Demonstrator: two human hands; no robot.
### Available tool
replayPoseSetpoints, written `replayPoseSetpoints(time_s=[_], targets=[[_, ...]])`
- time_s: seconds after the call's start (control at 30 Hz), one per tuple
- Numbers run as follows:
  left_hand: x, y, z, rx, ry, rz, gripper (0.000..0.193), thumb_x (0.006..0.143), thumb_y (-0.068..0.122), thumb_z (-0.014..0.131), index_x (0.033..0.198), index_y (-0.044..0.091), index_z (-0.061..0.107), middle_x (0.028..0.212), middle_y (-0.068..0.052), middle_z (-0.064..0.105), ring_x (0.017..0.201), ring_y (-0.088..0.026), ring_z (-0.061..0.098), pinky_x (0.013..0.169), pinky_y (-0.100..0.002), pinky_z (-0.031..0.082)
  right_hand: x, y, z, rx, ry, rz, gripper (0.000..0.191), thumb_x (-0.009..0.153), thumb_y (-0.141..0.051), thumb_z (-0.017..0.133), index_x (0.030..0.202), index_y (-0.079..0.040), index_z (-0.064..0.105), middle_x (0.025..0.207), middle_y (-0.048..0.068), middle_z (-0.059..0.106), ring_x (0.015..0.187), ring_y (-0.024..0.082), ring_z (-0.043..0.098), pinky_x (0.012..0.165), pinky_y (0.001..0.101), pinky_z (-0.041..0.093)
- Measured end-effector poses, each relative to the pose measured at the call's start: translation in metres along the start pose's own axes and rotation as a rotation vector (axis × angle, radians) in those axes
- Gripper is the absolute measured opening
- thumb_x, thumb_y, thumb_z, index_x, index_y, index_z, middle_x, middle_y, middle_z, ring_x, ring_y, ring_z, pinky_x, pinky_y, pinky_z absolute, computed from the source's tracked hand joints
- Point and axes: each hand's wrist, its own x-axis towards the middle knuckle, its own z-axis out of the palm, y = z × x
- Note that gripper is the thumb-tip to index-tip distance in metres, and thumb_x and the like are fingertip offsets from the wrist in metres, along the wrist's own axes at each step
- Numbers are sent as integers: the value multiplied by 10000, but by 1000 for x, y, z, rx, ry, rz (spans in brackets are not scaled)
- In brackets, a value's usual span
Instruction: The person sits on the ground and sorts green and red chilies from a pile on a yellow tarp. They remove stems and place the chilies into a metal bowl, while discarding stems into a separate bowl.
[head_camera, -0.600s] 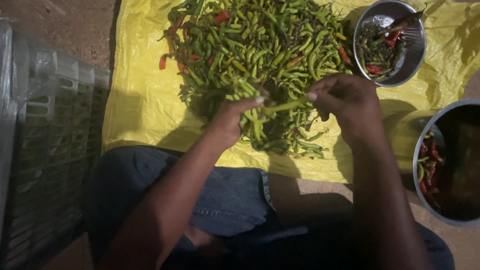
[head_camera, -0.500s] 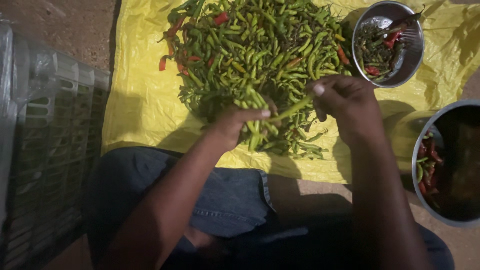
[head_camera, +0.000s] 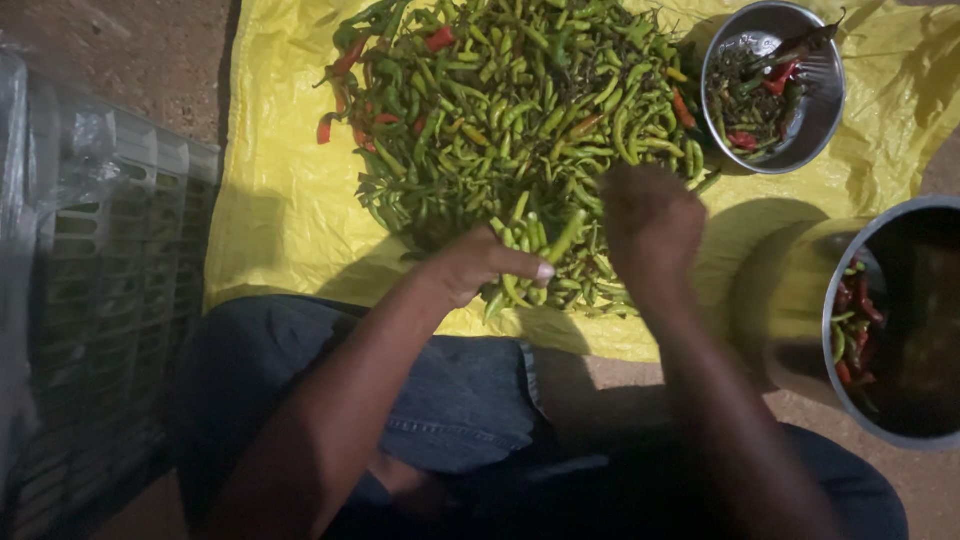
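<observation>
A big heap of green chillies, with a few red ones mixed in, lies on a yellow plastic sheet. At the heap's near edge my left hand is closed around a bunch of green chillies. My right hand is blurred, just right of that bunch, fingers down on the heap; whether it holds a chilli is unclear.
A small steel bowl with dark and red chillies stands at the back right. A larger steel pot with a few chillies sits at the right edge. A plastic crate lies to the left. My jeans-clad legs fill the foreground.
My right hand had been pulling a long green chilli from the left hand's bunch; it has now dropped down onto the heap. The left hand stays closed on its bunch.
</observation>
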Motion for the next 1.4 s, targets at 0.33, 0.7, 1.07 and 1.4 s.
replayPoseSetpoints(time_s=[0.33,0.7,1.07,1.4], targets=[[11,9,-32,-154,148,182,567,697,92,874,1212,67,637,1023,-75,712,926,-215,697,844,-366,562,28,13,41,897,-257,770,475,1075,-444,587,1019,17,688,794,87,635,645,195,548,580,353,444],[43,-8,-74,-672,300,298,459,790,121,799,1225,71,659,1099,-92,717,994,-227,696,852,-366,575,31,-64,110,889,-461,607,810,1028,-513,490,1630,-47,215,1614,225,316,1468,372,373,1141,464,397],[-77,45,-14,-1003,224,298,611,1001,579,567,1373,95,569,1290,-73,633,1190,-237,605,1070,-414,480,-4,-150,73,444,-16,182,703,911,-184,797,1485,3,436,1499,244,479,1424,422,485,1208,466,400],[-101,51,-39,-1024,-6,256,979,903,843,342,1415,31,536,1378,-120,610,1276,-283,577,1136,-460,410,0,-150,92,362,37,68,641,871,-122,797,1409,-2,470,1354,218,559,1248,396,589,1023,445,523]])
